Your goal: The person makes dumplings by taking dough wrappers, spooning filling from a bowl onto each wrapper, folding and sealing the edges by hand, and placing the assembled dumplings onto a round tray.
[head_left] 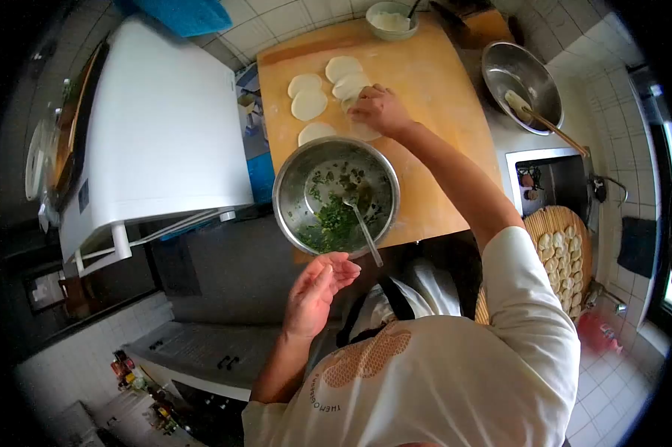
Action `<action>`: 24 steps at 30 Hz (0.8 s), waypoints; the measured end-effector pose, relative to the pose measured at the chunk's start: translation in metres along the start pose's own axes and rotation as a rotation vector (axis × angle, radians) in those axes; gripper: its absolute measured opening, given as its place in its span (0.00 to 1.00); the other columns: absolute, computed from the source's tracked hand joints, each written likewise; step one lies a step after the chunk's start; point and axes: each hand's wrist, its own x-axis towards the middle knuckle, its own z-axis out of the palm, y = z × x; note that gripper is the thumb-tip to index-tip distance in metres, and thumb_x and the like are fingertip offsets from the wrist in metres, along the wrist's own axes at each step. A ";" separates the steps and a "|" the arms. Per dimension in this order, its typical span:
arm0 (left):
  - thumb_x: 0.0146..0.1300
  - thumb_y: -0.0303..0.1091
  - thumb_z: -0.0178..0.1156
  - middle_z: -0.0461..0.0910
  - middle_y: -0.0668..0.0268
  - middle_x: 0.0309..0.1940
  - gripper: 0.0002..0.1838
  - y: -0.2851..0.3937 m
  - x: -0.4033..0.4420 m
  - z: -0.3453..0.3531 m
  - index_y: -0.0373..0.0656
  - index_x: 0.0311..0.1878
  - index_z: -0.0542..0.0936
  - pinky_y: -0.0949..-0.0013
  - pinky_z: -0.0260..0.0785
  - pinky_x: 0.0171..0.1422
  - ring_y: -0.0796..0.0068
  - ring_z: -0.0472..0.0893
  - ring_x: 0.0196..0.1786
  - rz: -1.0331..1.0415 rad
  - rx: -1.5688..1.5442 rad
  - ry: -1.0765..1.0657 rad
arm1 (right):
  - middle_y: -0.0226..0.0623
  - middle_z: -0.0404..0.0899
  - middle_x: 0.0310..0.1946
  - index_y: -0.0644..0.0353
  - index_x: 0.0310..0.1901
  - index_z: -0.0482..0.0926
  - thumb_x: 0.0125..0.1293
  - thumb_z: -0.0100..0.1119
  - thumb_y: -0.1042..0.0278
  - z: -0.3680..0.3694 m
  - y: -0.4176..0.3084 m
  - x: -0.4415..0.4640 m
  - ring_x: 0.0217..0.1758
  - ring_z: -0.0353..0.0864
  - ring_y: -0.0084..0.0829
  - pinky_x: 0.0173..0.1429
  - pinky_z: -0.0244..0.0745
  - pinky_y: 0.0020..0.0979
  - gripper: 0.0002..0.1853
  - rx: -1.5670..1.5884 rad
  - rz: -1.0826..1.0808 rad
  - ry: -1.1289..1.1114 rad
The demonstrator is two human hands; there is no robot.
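Observation:
Several round, flat dough wrappers lie on the wooden board, some overlapping. My right hand reaches over the wrappers at the right of the group, its fingers bent down onto one; whether they grip it is hidden. Near the board's front edge stands a steel bowl with chopped green filling and a metal spoon leaning on its rim. Just below that bowl my left hand is raised, palm up, fingers slightly curled and apart, with nothing in it.
A small bowl sits at the board's far edge. To the right are a steel basin with a wooden-handled utensil, a sink, and a woven tray of dumplings. A white appliance stands at the left.

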 end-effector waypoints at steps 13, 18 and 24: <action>0.68 0.41 0.42 0.74 0.51 0.49 0.21 0.020 0.026 0.013 0.35 0.57 0.66 0.63 0.64 0.59 0.62 0.74 0.52 0.077 -0.074 -0.071 | 0.32 0.79 0.30 0.66 0.39 0.76 0.64 0.52 0.68 -0.130 -0.063 -0.007 0.31 0.78 0.22 0.34 0.76 0.25 0.09 1.017 0.449 0.114; 0.67 0.49 0.42 0.69 0.51 0.55 0.26 0.026 0.069 0.034 0.37 0.59 0.64 0.63 0.63 0.61 0.62 0.71 0.57 0.027 -0.507 -0.143 | 0.35 0.78 0.33 0.63 0.45 0.74 0.63 0.54 0.70 -0.155 -0.141 -0.016 0.32 0.79 0.24 0.36 0.77 0.25 0.10 1.445 0.403 0.034; 0.63 0.32 0.53 0.73 0.59 0.50 0.17 0.026 0.070 0.040 0.38 0.54 0.68 0.63 0.67 0.60 0.68 0.72 0.54 0.366 -0.559 0.061 | 0.37 0.76 0.45 0.60 0.51 0.72 0.56 0.52 0.81 -0.164 -0.189 -0.045 0.47 0.76 0.28 0.49 0.73 0.30 0.19 0.690 0.266 -0.085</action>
